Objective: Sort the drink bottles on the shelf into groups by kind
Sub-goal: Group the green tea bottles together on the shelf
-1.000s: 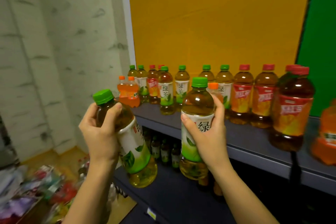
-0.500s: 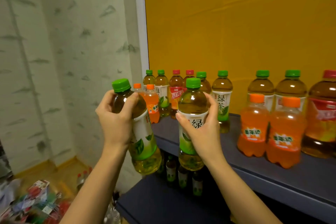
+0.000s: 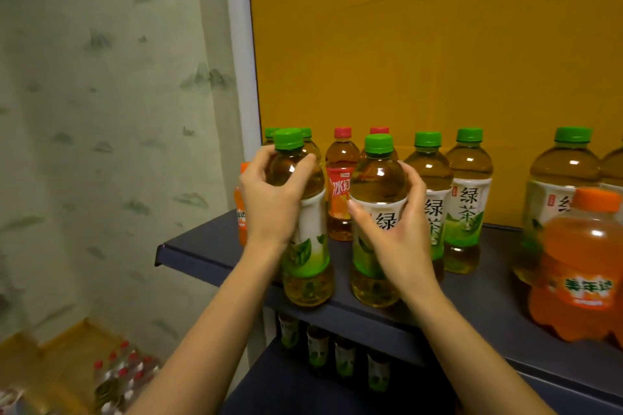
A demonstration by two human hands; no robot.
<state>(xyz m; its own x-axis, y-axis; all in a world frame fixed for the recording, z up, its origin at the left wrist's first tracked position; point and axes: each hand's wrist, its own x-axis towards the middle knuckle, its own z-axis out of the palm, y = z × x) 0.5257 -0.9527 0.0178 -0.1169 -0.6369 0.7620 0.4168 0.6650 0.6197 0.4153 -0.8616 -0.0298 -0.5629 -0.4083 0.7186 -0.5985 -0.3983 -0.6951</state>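
My left hand (image 3: 271,200) grips a green-capped green tea bottle (image 3: 305,256) near its shoulder. My right hand (image 3: 394,229) wraps around a second green tea bottle (image 3: 376,185). Both bottles stand upright at the front left of the dark shelf (image 3: 202,248), side by side. Behind them are two red-capped tea bottles (image 3: 340,178) and more green tea bottles (image 3: 467,192). An orange soda bottle (image 3: 241,212) is partly hidden behind my left hand. Another orange soda bottle (image 3: 581,266) stands at the right front.
A yellow panel (image 3: 421,44) backs the shelf. A lower shelf (image 3: 296,387) holds several more green tea bottles (image 3: 344,357). A patterned wall is on the left. Packs of water bottles (image 3: 121,377) lie on the floor at lower left.
Both hands carried their green tea bottles leftward and onto the shelf's left end, and the tilted left bottle has come upright. The camera has panned left.
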